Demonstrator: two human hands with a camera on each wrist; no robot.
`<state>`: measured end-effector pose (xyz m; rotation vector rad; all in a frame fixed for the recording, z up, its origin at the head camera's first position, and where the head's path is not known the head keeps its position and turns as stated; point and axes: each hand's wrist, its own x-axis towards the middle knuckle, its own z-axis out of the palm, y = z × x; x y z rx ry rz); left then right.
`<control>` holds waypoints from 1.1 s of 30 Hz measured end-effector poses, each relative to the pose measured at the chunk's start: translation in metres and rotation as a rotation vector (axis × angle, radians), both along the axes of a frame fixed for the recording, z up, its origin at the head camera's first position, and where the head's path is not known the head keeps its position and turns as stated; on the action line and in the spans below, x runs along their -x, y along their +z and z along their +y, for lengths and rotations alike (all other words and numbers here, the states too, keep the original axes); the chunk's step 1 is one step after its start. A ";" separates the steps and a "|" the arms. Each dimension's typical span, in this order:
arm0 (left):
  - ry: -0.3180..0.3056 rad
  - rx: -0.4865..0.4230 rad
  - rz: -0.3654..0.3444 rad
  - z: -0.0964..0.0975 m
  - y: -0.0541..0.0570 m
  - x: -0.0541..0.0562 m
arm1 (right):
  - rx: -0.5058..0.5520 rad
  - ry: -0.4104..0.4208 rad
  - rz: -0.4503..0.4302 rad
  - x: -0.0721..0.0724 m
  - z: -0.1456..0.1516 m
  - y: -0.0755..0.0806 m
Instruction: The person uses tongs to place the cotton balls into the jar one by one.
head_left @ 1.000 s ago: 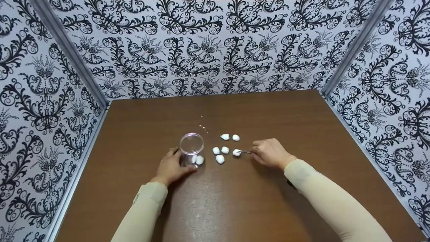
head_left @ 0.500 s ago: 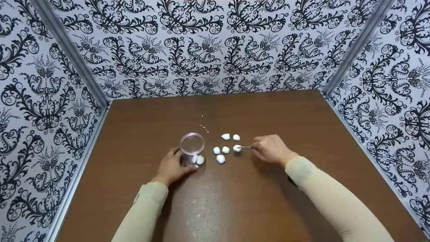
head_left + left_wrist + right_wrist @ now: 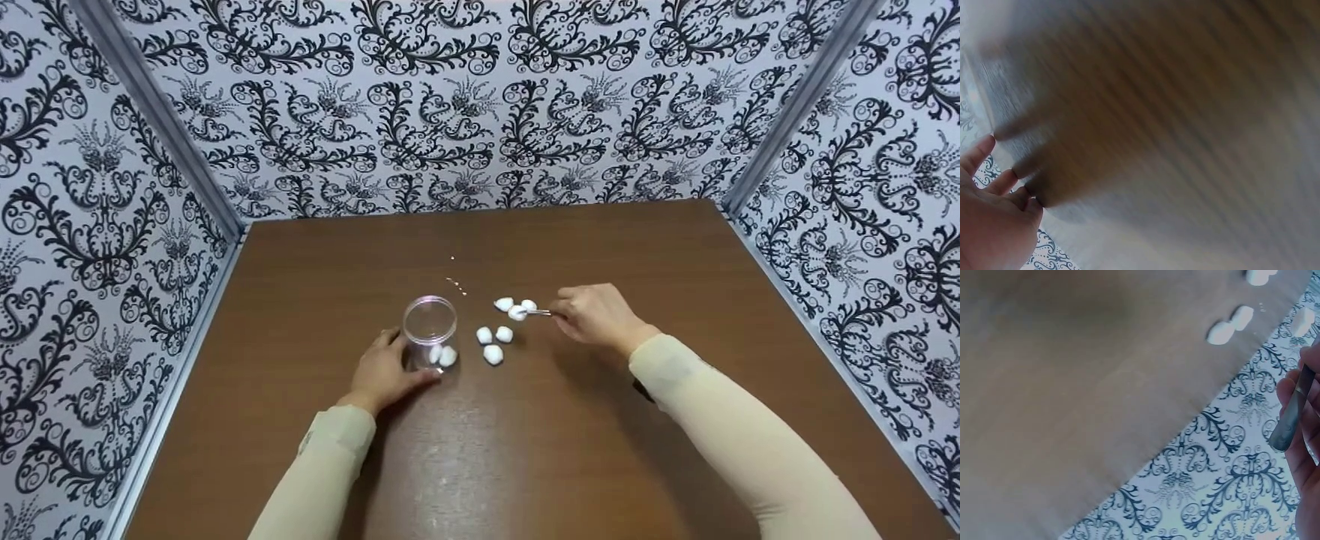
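Note:
My left hand (image 3: 382, 373) curls round the side of a clear plastic jar (image 3: 430, 321), which stands upright and uncovered with white cotton balls (image 3: 447, 356) low inside. In the left wrist view only the fingers of that hand show, and the jar cannot be made out. Metal tweezers (image 3: 1292, 416) are pinched in my right hand (image 3: 596, 315). A cotton ball (image 3: 517, 313) is at their tips, overlapping two others in the head view. In the right wrist view this cotton ball (image 3: 1303, 322) appears off to the side of the ones on the table.
Three loose cotton balls (image 3: 493, 355) lie between the jar and my right hand. Behind them are two more, one of them the left-hand ball (image 3: 504, 304). Small white bits (image 3: 456, 285) lie beyond the jar. Patterned panels (image 3: 465, 112) enclose the brown table (image 3: 337, 262) at the back and sides.
My right hand has moved away from me and slightly left, carrying the cotton ball in the tweezers up from its spot toward the two far ones. My left hand and the jar stay put.

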<state>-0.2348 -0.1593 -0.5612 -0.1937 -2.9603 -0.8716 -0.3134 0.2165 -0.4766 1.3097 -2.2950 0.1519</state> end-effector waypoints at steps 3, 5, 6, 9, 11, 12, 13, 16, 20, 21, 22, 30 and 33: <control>-0.004 0.006 0.002 0.000 0.000 0.000 | 0.006 0.012 0.028 0.001 -0.005 0.007; -0.005 0.008 0.003 0.000 0.000 0.001 | 0.001 0.015 0.040 0.002 -0.009 0.013; -0.006 0.009 0.003 0.000 0.000 0.001 | 0.001 0.016 0.044 0.002 -0.011 0.017; -0.009 0.008 0.006 0.000 0.000 0.001 | -0.003 0.012 0.044 0.002 -0.019 0.026; -0.010 0.005 0.007 0.000 0.000 0.000 | 0.001 0.017 0.036 0.002 -0.026 0.033; -0.011 0.004 0.007 0.000 0.000 0.000 | 0.004 0.022 0.033 0.001 -0.030 0.036; -0.010 0.005 0.005 0.000 0.000 0.000 | 0.005 0.028 0.032 0.000 -0.035 0.039; -0.011 0.005 0.008 0.000 0.000 0.000 | 0.020 0.060 0.042 -0.002 -0.050 0.048; -0.010 0.000 0.008 0.000 -0.001 0.002 | 0.029 0.096 0.059 -0.005 -0.072 0.054; -0.013 0.002 0.012 -0.001 -0.002 0.002 | 0.028 0.105 0.061 -0.006 -0.077 0.054; -0.013 0.005 0.011 -0.001 -0.002 0.002 | 0.026 0.112 0.058 -0.007 -0.082 0.054; -0.026 0.022 0.034 -0.002 -0.005 0.002 | -0.031 0.147 0.039 -0.013 -0.109 0.040; -0.018 0.014 0.043 -0.003 -0.005 0.001 | -0.048 0.150 0.035 -0.015 -0.113 0.035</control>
